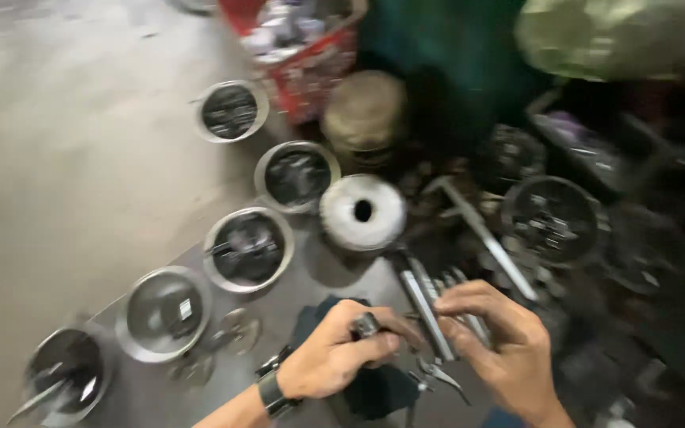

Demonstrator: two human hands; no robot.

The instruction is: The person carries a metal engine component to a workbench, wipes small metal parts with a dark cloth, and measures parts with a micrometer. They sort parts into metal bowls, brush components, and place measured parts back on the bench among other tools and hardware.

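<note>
Small dark metal part (366, 325), short and roughly cylindrical, sits pinched between thumb and curled fingers of the left hand (334, 357), low in the frame and just above a dark blue cloth (378, 388) spread on the grey work surface (319, 277). Left wrist carries a dark wristwatch (273, 388). Right hand (501, 341) is just beside it, fingers bent and closed on long slim silver metal tools (430, 305) that run up and away from the hands; exact grip is blurred. Small metal pliers (438, 372) lie below, between the two hands. Shallow round steel bowls, five in a curved row, hold dark small parts: nearest at lower left (65, 368), then (164, 313), (249, 248), (297, 176), farthest (231, 111). White ribbed round disc with a centre hole (363, 211) stands just beside the fourth bowl. Tan round tin (365, 115) behind it. Red plastic basket (307, 55) of mixed parts at the top. Dark round tray of parts (552, 218) on the right. Frame motion-blurred; finer detail unreadable.
</note>
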